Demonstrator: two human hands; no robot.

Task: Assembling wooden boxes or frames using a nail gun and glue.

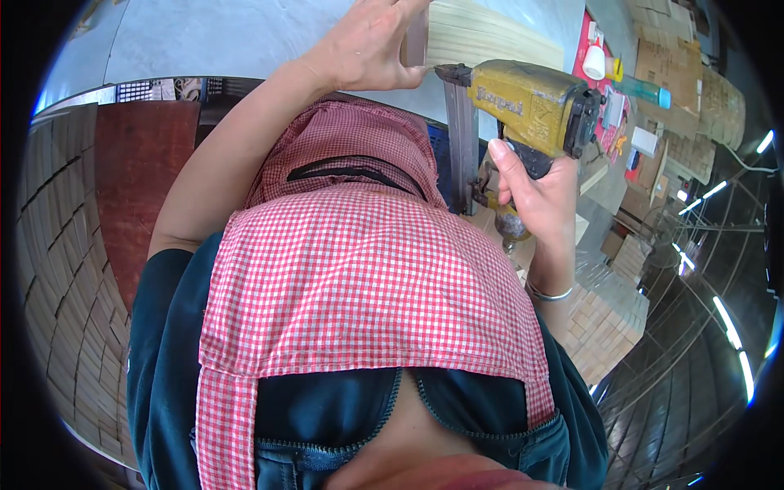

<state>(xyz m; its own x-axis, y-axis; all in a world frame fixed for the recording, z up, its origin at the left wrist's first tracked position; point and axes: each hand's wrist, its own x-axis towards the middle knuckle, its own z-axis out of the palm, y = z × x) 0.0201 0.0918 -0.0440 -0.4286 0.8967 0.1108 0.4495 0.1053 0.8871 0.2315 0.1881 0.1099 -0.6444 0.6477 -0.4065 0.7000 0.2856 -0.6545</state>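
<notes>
My right hand point(541, 194) is wrapped around the dark handle of a worn yellow nail gun point(523, 98), its thumb lying along the near side of the grip. The gun lies sideways, its black nose pointing left at the edge of a pale wooden piece. My left hand point(367, 45) is closed on the end of that wooden piece point(415, 37), thumb on the near side and fingers reaching past the top of the picture. The left thumb tip is close to the gun's nose. A light, grained wooden board point(494, 37) lies just right of the left hand.
A pale grey worktop point(196, 41) spans the far side. Beyond the gun are a white bottle point(594, 61), a teal bottle point(645, 91) and cardboard boxes point(665, 69). Stacked wooden pieces point(600, 314) stand at right, more stacks point(61, 245) at left beside a reddish-brown panel point(143, 180).
</notes>
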